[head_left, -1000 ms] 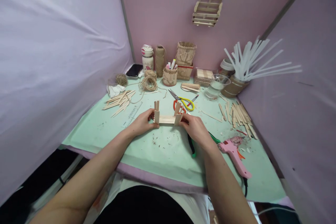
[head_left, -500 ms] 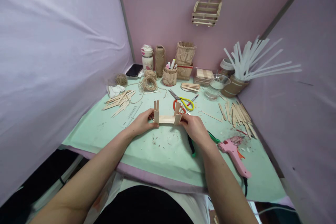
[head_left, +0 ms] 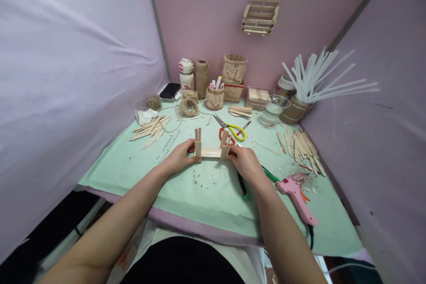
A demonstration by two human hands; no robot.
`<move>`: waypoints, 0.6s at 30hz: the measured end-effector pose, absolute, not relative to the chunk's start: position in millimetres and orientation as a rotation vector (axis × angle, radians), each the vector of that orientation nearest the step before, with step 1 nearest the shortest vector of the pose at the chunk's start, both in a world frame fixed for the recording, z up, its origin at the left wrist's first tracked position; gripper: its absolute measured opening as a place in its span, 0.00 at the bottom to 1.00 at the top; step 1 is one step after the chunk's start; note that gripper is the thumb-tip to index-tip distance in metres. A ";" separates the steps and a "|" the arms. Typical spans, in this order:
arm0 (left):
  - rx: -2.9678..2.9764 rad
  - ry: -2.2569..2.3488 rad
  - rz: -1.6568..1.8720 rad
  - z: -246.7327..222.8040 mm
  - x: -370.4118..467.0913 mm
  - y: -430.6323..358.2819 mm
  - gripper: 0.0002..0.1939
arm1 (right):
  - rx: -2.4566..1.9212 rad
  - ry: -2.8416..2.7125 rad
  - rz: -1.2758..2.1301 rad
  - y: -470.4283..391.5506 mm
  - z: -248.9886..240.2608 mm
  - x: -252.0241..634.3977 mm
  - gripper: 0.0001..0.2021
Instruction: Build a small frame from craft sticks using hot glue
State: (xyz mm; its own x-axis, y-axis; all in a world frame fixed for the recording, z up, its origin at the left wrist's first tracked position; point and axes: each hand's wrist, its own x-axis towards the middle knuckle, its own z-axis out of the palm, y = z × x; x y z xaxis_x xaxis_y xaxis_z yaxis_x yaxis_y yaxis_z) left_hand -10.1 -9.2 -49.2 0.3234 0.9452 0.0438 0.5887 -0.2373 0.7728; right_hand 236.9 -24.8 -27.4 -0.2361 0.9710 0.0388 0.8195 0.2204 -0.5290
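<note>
A small craft-stick frame stands at the middle of the table, with a flat slatted base and upright sticks at both ends. My left hand grips its left end, thumb in front and fingers behind. At the right end my right hand pinches the frame, its fingertips partly hidden by the uprights. Just behind the frame lie yellow-handled scissors and a red-handled tool. Green-and-black-handled pliers are partly covered by my right hand and wrist.
A pink glue gun with a cord lies at the right. Loose craft sticks are beside it, more sticks at the left. Twine coils, a pen cup, a clear plastic cup and a container of glue sticks line the back.
Both hands keep their hold on the craft-stick frame, which stays in place. Only the camera view has shifted very slightly.
</note>
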 end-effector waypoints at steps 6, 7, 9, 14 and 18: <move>1.944 1.346 0.694 -49.7 -10.8 -9.6 0.22 | -1.654 -2.141 0.585 -25.3 -26.2 237.5 0.10; 1.945 1.345 0.698 -49.4 -10.7 -9.9 0.22 | -1.651 -2.140 0.585 -25.7 -26.0 237.7 0.10; 1.943 1.344 0.703 -48.4 -10.2 -10.7 0.22 | -1.647 -2.139 0.591 -26.5 -25.7 238.2 0.09; 1.945 1.332 0.699 -46.7 -10.1 -12.2 0.25 | -1.663 -2.129 0.608 -26.6 -27.0 241.6 0.04; 1.956 1.341 0.688 -46.8 -11.4 -12.2 0.27 | -1.651 -2.119 0.613 -26.1 -27.7 245.9 0.09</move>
State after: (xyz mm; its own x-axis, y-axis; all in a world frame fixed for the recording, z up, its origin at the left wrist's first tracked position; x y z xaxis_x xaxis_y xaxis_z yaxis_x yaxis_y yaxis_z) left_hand -11.4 -12.2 -46.8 0.3363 0.9402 0.0549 0.5931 -0.2567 0.7631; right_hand 245.9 -26.1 -27.7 -0.2346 0.9715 0.0330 0.8039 0.2129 -0.5554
